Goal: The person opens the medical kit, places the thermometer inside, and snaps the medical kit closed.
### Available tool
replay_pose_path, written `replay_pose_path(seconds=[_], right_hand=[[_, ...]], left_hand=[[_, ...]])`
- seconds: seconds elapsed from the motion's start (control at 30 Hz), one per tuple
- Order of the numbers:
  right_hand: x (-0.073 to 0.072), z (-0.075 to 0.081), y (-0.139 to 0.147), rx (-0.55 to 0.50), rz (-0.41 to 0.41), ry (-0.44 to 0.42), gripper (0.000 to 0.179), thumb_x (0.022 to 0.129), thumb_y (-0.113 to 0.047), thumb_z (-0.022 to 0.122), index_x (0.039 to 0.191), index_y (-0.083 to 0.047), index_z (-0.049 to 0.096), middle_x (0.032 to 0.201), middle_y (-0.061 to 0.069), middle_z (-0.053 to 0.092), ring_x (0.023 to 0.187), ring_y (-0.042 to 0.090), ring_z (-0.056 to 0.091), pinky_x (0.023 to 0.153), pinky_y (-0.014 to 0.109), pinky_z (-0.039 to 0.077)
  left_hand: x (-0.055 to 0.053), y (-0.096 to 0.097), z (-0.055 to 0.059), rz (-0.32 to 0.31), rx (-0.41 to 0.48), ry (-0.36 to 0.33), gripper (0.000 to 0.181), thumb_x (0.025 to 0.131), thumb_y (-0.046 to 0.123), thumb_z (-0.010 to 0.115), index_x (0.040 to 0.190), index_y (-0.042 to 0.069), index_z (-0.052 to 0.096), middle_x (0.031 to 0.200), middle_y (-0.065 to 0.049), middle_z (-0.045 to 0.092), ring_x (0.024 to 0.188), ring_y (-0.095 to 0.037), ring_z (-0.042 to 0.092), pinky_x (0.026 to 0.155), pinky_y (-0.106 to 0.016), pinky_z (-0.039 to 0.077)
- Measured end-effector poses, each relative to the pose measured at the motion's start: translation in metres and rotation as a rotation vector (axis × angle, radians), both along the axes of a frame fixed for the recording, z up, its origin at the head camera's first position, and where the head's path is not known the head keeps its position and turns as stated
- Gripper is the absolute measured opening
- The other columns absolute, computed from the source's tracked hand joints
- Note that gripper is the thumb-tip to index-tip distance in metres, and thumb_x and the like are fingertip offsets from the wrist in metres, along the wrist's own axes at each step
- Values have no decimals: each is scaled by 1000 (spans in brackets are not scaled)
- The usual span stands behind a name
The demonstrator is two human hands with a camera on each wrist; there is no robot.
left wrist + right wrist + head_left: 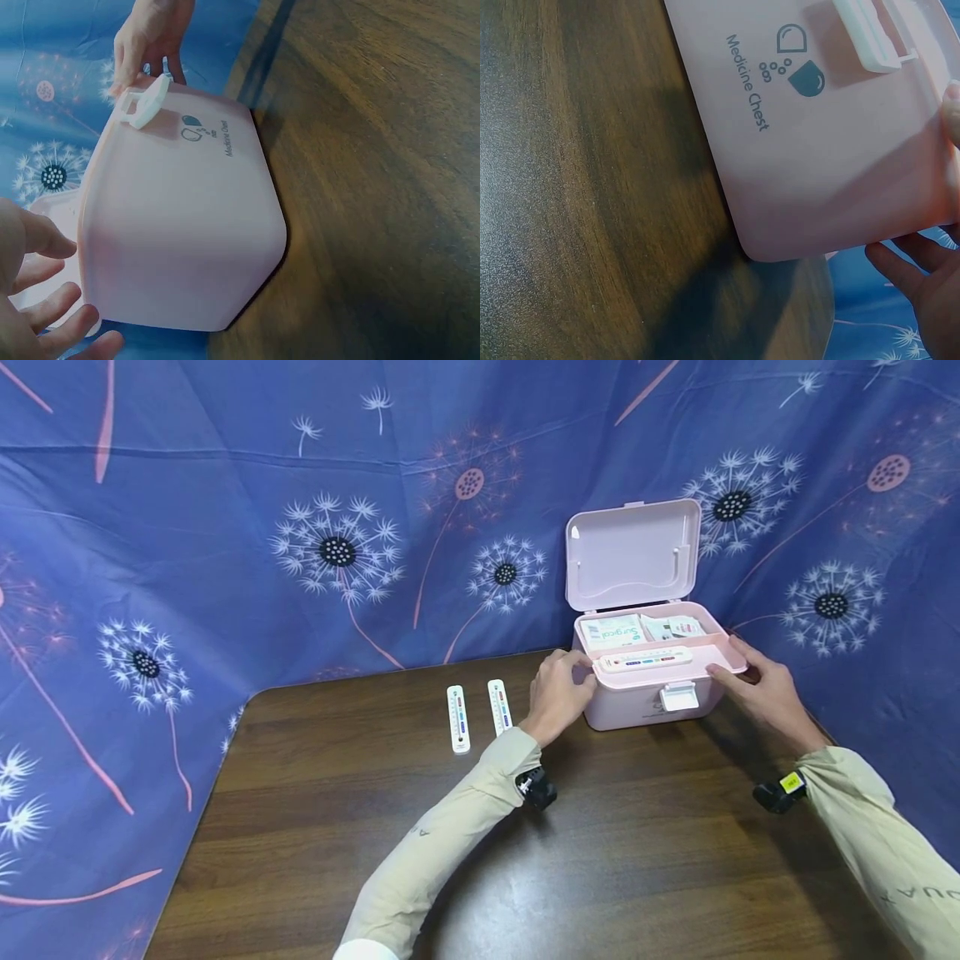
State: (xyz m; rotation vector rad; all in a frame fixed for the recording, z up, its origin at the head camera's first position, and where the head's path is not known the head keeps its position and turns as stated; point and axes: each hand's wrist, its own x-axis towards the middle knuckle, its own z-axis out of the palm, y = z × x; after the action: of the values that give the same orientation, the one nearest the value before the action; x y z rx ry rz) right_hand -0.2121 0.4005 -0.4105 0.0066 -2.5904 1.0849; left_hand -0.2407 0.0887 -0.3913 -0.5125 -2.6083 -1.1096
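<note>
A pink medicine box [626,708] stands with its lid [632,558] raised; "Medicine Chest" is printed on its front. My right hand [772,697] grips its front right corner, thumb at the rim and fingers against the outer side. At the left side, my left hand [558,695] is by the rim, its fingers loosely bent and spread with nothing visible between them. A white strip thermometer [647,660] lies across the front compartment, its left end near the left fingertips. Whether those fingertips touch the box is unclear. The white latch [678,696] hangs out at the front.
Two more strip thermometers, one [458,720] farther left and one [499,703] partly behind the left forearm, lie on the brown wooden table [315,827]. The rear compartment holds a "Surgical" packet [612,631] and other packets [682,627]. A blue patterned cloth [225,543] hangs behind.
</note>
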Motion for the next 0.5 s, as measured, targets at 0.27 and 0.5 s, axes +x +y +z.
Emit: replay_pose_path(seconds=[0.27,0.5], right_hand=[[0,1,1,-15,-5,-28,69,87,-32,66,146,-13,35,137,27,43,90,9,42,67,5,30],[0,0,-1,-24,-3,-15,68,87,-31,66,145,-12,36,137,26,43,91,9,42,67,5,30]], left_hand=[[4,-7,-8,24,37,-16,18,83,21,67,101,17,69,99,1,63,94,-14,58,68,-29,47],[9,-10,-17,44,71,-20,19,82,19,67,101,16,69,100,0,63,93,-16,59,67,-31,47]])
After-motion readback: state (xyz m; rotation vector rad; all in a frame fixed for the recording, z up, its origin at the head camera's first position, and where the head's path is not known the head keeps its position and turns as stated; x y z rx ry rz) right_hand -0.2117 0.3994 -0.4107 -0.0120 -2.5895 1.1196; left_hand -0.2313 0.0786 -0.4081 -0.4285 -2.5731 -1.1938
